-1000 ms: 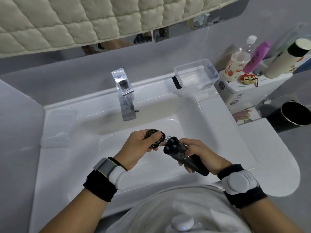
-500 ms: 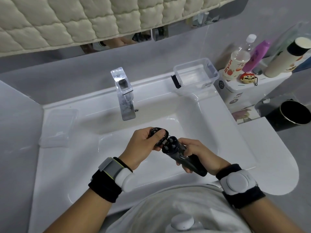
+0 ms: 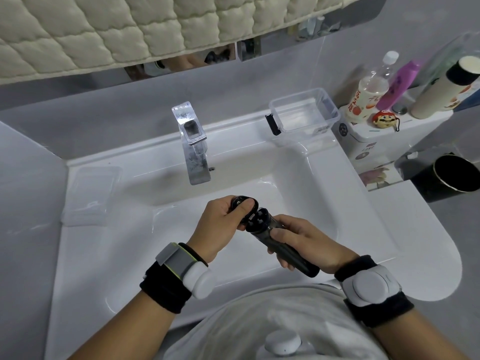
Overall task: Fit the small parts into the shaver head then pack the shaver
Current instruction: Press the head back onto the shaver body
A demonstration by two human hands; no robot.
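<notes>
Over the white sink basin (image 3: 109, 255), my right hand (image 3: 304, 242) grips the dark shaver body (image 3: 285, 249) around its handle, its open top tilted up and to the left. My left hand (image 3: 223, 224) holds the black shaver head cap (image 3: 244, 203) between thumb and fingers. The cap's lower edge touches the rim of the shaver's open top. My thumb covers much of the cap. A clear plastic box (image 3: 304, 113) with a black clasp stands on the back ledge, right of the tap.
A chrome tap (image 3: 193, 146) rises behind my hands. A clear lid (image 3: 91, 196) lies on the left ledge. Bottles (image 3: 371, 92), a figurine and a white toilet tank (image 3: 363, 141) crowd the right. A black bin (image 3: 454, 175) sits far right.
My left hand has brought the head cap rightward and down against the shaver's open top. The right hand with the shaver body has lifted slightly towards it.
</notes>
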